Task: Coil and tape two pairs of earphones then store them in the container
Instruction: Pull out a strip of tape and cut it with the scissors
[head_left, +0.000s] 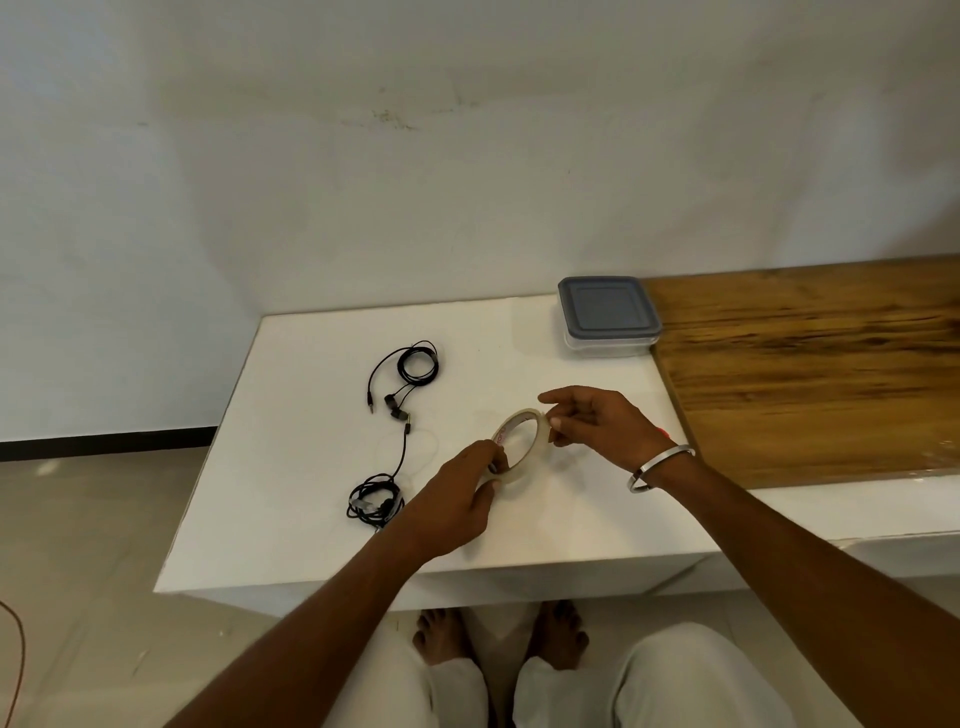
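Behind hands (457, 493), lidded container (609, 316), 2 earphones (402, 376)

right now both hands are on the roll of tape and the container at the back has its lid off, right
Not quite: the head view shows the container with its grey lid on. The rest holds: the left hand and right hand both hold the roll of tape.

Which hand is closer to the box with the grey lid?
The right hand. It sits in front of the box, pinching the tape roll's far side. The left hand grips the roll's near side, farther away.
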